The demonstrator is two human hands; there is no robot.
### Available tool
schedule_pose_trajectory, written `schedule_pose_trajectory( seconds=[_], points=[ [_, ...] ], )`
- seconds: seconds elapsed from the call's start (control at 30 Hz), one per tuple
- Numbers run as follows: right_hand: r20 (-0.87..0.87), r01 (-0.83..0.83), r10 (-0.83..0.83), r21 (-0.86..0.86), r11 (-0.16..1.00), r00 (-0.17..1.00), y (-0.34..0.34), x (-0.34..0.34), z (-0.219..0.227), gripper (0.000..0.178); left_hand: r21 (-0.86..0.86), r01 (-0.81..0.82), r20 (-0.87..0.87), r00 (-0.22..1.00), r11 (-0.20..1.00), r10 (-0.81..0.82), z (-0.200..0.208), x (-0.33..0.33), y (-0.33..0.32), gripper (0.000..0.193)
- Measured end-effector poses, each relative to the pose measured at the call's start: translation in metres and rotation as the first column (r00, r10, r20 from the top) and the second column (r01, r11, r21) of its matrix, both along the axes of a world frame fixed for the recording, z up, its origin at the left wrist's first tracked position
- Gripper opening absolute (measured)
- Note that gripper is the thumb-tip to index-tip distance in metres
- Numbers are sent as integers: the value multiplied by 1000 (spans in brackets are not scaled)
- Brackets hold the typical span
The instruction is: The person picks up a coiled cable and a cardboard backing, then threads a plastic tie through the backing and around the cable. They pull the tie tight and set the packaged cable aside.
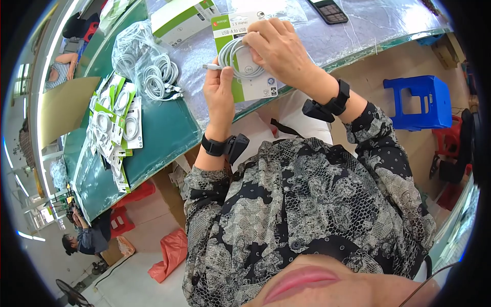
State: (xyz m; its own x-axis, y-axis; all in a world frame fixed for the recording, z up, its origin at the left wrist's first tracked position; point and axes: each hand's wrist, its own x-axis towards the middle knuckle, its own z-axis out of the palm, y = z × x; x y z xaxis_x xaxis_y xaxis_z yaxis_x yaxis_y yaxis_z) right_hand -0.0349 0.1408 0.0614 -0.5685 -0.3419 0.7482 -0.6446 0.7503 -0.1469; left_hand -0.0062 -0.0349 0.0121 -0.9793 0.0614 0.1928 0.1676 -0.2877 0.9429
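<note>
My left hand grips the left edge of a white and green cardboard backing card, its thumb near the plug of a coiled white cable. The coiled cable lies against the card's front. Over the card's right side bends my right hand, its fingers closed at the upper part of the coil. My own fingers hide what exactly is pinched there. Both hands hold the card above the table's near edge.
Loose white cable coils lie left of the card, beside a clear bag of cables. Several carded cables are piled farther left. Behind stand a white and green box and a phone. A blue stool stands right.
</note>
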Motion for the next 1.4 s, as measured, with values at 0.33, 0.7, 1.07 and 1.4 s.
schedule_pose_trajectory(
  seconds=[0.33, 0.7, 1.07, 1.4],
  points=[
    [94, -280, 268, 155, 947, 959, 6, -4, 6, 20, -98, -27, 30, 999, 995, 31, -9, 1, -7, 31],
    [103, -266, 251, 176, 948, 962, 7, 1, 3, 18, -106, -61, 0, 998, 993, 62, -23, 2, -8, 32],
    [230, -311, 318, -68, 948, 920, 14, -14, -8, 22, -145, -89, -1, 996, 985, 90, -22, 1, -4, 29],
    [135, -153, 204, -319, 936, 970, 16, 11, -6, 50, -197, -200, -167, 971, 960, 168, -20, 0, -4, 30]
  ],
)
